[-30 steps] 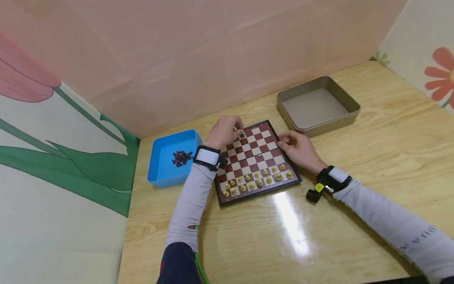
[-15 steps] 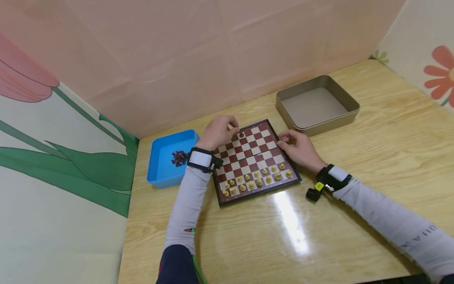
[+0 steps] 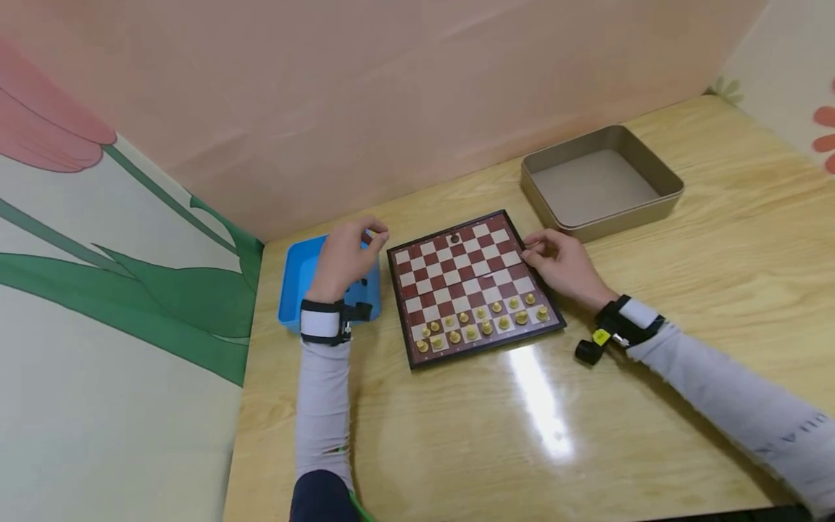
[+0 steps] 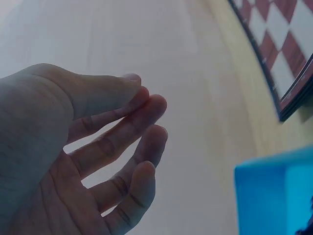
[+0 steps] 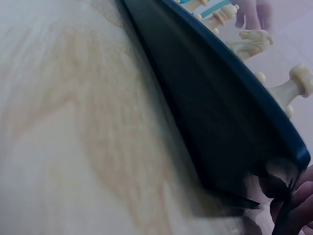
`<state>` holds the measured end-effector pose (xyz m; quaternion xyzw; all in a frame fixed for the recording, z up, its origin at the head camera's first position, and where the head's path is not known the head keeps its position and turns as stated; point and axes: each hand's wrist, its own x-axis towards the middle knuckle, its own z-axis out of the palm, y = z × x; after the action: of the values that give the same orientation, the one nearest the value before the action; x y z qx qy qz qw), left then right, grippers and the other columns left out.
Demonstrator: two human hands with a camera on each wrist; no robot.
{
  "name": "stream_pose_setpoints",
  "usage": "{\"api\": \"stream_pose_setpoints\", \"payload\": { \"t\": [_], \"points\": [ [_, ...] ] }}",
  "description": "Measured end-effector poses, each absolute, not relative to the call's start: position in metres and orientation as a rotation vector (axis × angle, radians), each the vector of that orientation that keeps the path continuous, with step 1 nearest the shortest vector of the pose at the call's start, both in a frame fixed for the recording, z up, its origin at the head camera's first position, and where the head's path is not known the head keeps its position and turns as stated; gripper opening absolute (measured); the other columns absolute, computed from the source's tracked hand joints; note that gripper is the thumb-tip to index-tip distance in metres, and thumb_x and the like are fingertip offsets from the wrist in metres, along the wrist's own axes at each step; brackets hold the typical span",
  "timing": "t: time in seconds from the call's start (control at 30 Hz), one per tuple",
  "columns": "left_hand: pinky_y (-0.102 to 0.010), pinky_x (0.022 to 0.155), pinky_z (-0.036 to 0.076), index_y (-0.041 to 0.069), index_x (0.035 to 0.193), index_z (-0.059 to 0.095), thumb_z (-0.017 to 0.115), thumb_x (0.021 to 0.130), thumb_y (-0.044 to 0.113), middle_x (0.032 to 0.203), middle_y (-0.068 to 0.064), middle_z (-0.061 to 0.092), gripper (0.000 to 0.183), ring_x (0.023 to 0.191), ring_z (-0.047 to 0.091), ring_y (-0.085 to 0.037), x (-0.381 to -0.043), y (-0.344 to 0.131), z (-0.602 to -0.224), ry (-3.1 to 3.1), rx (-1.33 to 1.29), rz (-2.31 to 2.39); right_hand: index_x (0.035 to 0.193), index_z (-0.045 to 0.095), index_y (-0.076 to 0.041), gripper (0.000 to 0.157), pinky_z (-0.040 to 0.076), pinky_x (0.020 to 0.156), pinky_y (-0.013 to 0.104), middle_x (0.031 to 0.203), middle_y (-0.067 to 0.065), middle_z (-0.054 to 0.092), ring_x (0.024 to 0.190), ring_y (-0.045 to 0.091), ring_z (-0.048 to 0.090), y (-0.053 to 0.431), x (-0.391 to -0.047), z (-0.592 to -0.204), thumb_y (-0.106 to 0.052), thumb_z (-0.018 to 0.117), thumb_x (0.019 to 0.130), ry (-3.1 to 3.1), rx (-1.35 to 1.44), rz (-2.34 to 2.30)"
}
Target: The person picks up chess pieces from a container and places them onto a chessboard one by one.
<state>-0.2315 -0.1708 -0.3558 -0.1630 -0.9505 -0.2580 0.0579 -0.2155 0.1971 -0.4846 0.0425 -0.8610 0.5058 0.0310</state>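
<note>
Above the blue box (image 3: 290, 290), my left hand (image 3: 342, 257) hovers with loosely bent fingers and nothing between them. The left wrist view shows the thumb close to the bent fingers (image 4: 146, 142). Dark chess pieces (image 4: 308, 229) lie in the box, mostly hidden by the hand in the head view. My right hand (image 3: 564, 264) holds the right edge of the chessboard (image 3: 399, 284) with curled fingers; part of this grip is hidden. Gold pieces (image 3: 485, 328) stand in two rows on the near side. One dark piece (image 3: 454, 238) stands on the far row.
A brown tin (image 3: 613, 225) sits behind and right of the board, next to my right hand. The wooden table (image 3: 450, 435) extends in front of the board. A pink-covered wall (image 3: 417, 94) closes off the back, and a painted wall (image 3: 130, 326) the left.
My left hand has left the dark piece on the far row and moved left over the blue box. My right hand stays at the board's edge. The head view has shifted slightly.
</note>
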Motion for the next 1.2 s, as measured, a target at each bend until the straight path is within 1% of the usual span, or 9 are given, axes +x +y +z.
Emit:
{"api": "stream_pose_setpoints", "payload": {
  "t": [0.1, 0.27, 0.4, 0.5, 0.63, 0.73, 0.83, 1.03, 1.2],
  "points": [
    [-0.042, 0.067, 0.054, 0.011, 0.119, 0.078, 0.067, 0.108, 0.025, 0.114, -0.009, 0.077, 0.021, 0.097, 0.07, -0.026, -0.23, -0.182, -0.351, -2.843, -0.473, -0.771, 0.126, 0.068, -0.002, 0.028, 0.045, 0.076, 0.02, 0.104, 0.016, 0.073, 0.087, 0.015, 0.064, 0.199, -0.216, -0.484, -0.02, 0.068, 0.105, -2.66, 0.128, 1.556],
    [-0.043, 0.071, 0.056, 0.008, 0.119, 0.077, 0.067, 0.108, 0.023, 0.116, -0.011, 0.077, 0.021, 0.099, 0.071, -0.028, -0.227, -0.204, -0.351, -2.859, -0.422, -0.769, 0.129, 0.066, -0.003, 0.029, 0.046, 0.079, 0.02, 0.107, 0.016, 0.073, 0.092, 0.018, 0.065, 0.2, -0.217, -0.484, -0.02, 0.067, 0.106, -2.678, 0.116, 1.564],
    [-0.046, 0.072, 0.057, 0.004, 0.121, 0.076, 0.066, 0.108, 0.021, 0.117, -0.015, 0.076, 0.024, 0.099, 0.071, -0.032, -0.227, -0.22, -0.357, -2.891, -0.399, -0.768, 0.131, 0.066, -0.003, 0.031, 0.046, 0.08, 0.02, 0.109, 0.016, 0.072, 0.095, 0.019, 0.064, 0.201, -0.218, -0.482, -0.023, 0.067, 0.106, -2.681, 0.131, 1.559],
    [-0.048, 0.077, 0.059, 0.002, 0.122, 0.076, 0.065, 0.108, 0.02, 0.119, -0.017, 0.076, 0.026, 0.101, 0.072, -0.033, -0.229, -0.23, -0.364, -2.916, -0.37, -0.747, 0.131, 0.066, -0.002, 0.032, 0.046, 0.079, 0.021, 0.109, 0.017, 0.072, 0.097, 0.022, 0.064, 0.202, -0.217, -0.481, -0.024, 0.067, 0.107, -2.683, 0.139, 1.545],
    [-0.048, 0.082, 0.059, 0.002, 0.121, 0.076, 0.066, 0.107, 0.02, 0.118, -0.017, 0.077, 0.025, 0.1, 0.072, -0.033, -0.232, -0.24, -0.376, -2.976, -0.249, -0.729, 0.13, 0.066, -0.003, 0.032, 0.046, 0.08, 0.023, 0.108, 0.016, 0.072, 0.099, 0.024, 0.065, 0.201, -0.214, -0.481, -0.024, 0.067, 0.107, -2.699, 0.125, 1.541],
    [-0.049, 0.082, 0.059, 0.002, 0.122, 0.076, 0.066, 0.107, 0.018, 0.12, -0.017, 0.076, 0.024, 0.098, 0.072, -0.033, -0.235, -0.246, -0.383, -3.022, -0.147, -0.713, 0.13, 0.066, -0.002, 0.032, 0.046, 0.081, 0.024, 0.108, 0.016, 0.072, 0.1, 0.024, 0.065, 0.2, -0.214, -0.483, -0.025, 0.066, 0.107, -2.696, 0.134, 1.55],
    [-0.049, 0.084, 0.059, 0.002, 0.123, 0.075, 0.067, 0.106, 0.015, 0.123, -0.018, 0.075, 0.023, 0.1, 0.072, -0.034, -0.237, -0.252, -0.39, -3.059, -0.076, -0.689, 0.131, 0.066, -0.001, 0.033, 0.046, 0.08, 0.023, 0.108, 0.016, 0.072, 0.098, 0.024, 0.065, 0.199, -0.214, -0.485, -0.025, 0.066, 0.107, -2.688, 0.157, 1.553],
    [-0.049, 0.085, 0.057, 0.001, 0.125, 0.074, 0.065, 0.107, 0.012, 0.126, -0.02, 0.073, 0.023, 0.104, 0.07, -0.035, -0.236, -0.259, -0.397, -3.123, -0.033, -0.655, 0.131, 0.066, -0.002, 0.033, 0.046, 0.079, 0.02, 0.107, 0.016, 0.072, 0.098, 0.023, 0.065, 0.201, -0.212, -0.49, -0.025, 0.065, 0.108, -2.687, 0.147, 1.555],
    [-0.05, 0.085, 0.056, 0.002, 0.122, 0.074, 0.064, 0.107, 0.012, 0.122, -0.02, 0.073, 0.021, 0.104, 0.068, -0.035, -0.234, -0.264, -0.396, -3.175, 0.022, -0.607, 0.131, 0.066, -0.001, 0.033, 0.046, 0.081, 0.021, 0.108, 0.016, 0.073, 0.099, 0.025, 0.065, 0.201, -0.212, -0.487, -0.025, 0.065, 0.108, -2.679, 0.161, 1.56]
  ]
}}
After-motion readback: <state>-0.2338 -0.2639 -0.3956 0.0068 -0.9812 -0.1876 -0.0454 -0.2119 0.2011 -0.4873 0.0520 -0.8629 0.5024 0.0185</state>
